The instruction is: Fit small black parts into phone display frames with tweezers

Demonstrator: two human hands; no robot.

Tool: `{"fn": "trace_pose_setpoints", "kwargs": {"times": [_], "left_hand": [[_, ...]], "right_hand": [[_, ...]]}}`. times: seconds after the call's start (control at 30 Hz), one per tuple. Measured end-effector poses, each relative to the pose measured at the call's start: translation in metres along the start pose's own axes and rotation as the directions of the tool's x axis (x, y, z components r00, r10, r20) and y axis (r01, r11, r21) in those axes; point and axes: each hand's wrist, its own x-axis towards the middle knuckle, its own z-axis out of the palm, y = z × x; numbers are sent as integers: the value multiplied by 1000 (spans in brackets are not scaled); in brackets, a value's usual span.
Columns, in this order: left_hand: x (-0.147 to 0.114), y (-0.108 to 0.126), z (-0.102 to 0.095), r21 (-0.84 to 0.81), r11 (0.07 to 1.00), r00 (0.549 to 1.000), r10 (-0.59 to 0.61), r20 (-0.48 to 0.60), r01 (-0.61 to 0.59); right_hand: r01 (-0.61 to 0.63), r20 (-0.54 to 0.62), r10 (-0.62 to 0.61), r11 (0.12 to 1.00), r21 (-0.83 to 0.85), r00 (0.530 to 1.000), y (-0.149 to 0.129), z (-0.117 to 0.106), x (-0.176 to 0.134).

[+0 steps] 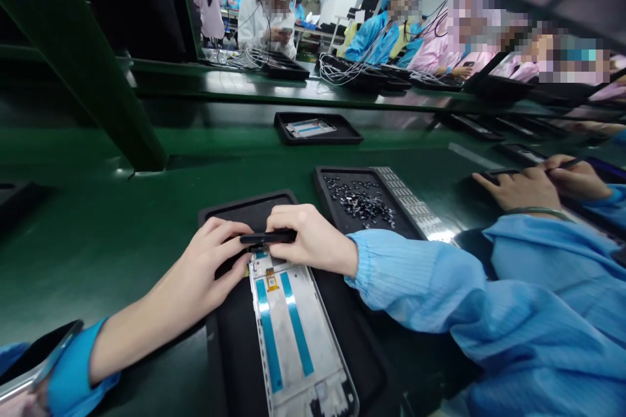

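A silver phone frame (pixel 293 319) with two blue strips and an orange flex cable (pixel 272 280) lies in a black tray (pixel 229 365). My right hand (pixel 308 238) is closed on a slim black stick-like tool (pixel 267 237), held level over the frame's far end. From the other side, my left hand (pixel 220 260) has its fingers pinched together at the frame's far left corner, against the tool's left end. Small dark parts show under the tool, too hidden to name. What the left fingertips grip cannot be made out.
Behind my right hand, a black tray (pixel 320 186) holds many tiny dark parts, with a silver-patterned strip (pixel 405 199) alongside. Another tray (pixel 317 137) with a phone frame sits farther back. At right, a co-worker's hands (pixel 533 189) work close by. A green post (pixel 107 78) slants at left.
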Motion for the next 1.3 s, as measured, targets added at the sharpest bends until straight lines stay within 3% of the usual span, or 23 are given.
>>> {"fn": "trace_pose_setpoints", "kwargs": {"times": [0.33, 0.53, 0.63, 0.73, 0.8, 0.87, 0.97, 1.1, 1.3], "left_hand": [[8, 1, -5, 194, 969, 983, 126, 136, -152], [15, 11, -9, 386, 876, 955, 233, 184, -288], [15, 11, -8, 431, 846, 948, 249, 201, -313], [12, 5, -8, 323, 907, 957, 218, 193, -271], [10, 1, -8, 186, 961, 970, 176, 169, -207], [7, -3, -8, 78, 986, 980, 136, 143, -148], [6, -3, -8, 17, 992, 987, 121, 105, -124], [8, 0, -7, 4, 992, 991, 125, 52, -126], [10, 2, -7, -13, 995, 995, 98, 27, -98]], "right_hand": [[-256, 176, 220, 941, 220, 959, 7, -14, 10], [-420, 321, 357, 895, 150, 877, -2, -16, 22], [-365, 264, 310, 911, 190, 913, -2, -19, 19], [-303, 75, 297, 884, 355, 952, 4, -19, 11], [-285, -65, 355, 835, 470, 933, 7, -17, 7], [-286, -127, 408, 798, 531, 904, 8, -13, 5], [-239, -127, 365, 796, 557, 922, 7, -7, 3], [-55, -182, 153, 889, 454, 971, 5, 0, 2], [-82, -134, 169, 864, 496, 976, 5, 5, -1]]}}
